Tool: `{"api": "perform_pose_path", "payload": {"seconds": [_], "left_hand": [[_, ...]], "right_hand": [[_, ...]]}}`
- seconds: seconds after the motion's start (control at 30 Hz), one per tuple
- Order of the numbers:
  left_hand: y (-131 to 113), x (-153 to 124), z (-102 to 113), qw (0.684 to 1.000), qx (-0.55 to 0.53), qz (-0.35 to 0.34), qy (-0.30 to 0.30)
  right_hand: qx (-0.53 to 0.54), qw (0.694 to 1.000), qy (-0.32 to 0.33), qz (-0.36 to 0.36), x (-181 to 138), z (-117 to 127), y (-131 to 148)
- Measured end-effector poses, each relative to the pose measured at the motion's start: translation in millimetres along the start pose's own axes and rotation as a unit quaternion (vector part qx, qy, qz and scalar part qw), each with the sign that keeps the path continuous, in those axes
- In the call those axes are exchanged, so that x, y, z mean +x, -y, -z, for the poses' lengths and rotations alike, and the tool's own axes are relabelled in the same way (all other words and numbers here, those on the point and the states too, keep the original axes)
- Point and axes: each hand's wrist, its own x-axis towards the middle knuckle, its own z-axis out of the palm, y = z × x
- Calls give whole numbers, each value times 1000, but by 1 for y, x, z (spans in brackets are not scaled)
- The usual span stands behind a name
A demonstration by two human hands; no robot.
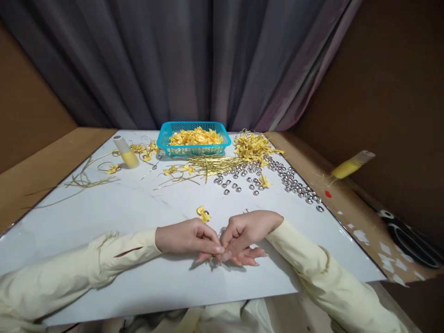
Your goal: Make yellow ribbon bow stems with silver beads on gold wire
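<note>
My left hand (194,238) and my right hand (248,236) meet low over the white tabletop (166,282). Thumb and forefinger are pinched together on each hand, the tips almost touching. Whatever sits between them is too small or too hidden to name. The other fingers of my right hand spread out underneath. Just beyond my left hand lies a yellow ribbon bow (203,214) with a small silvery piece beside it.
A turquoise basket (161,143) of yellow bows stands at the back. Beside it lie gold wires (215,165), a heap of yellow bows (255,147) and many silver beads (294,182). A yellow bottle (127,153) stands left; another bottle (352,165) and black scissors (411,240) are right.
</note>
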Motion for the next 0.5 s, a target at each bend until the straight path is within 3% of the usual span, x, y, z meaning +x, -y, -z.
{"api": "perform_pose_path", "payload": {"seconds": [0.2,0.33,0.5], "left_hand": [[7,0,7,998,-31,-34,-45],[10,1,10,994,-46,-57,-76],[11,4,13,992,-56,-69,-89]], "right_hand": [[69,994,-64,60,-7,-2,-1],[60,988,-115,86,-12,-2,1],[59,987,-119,91,-11,3,-1]]}}
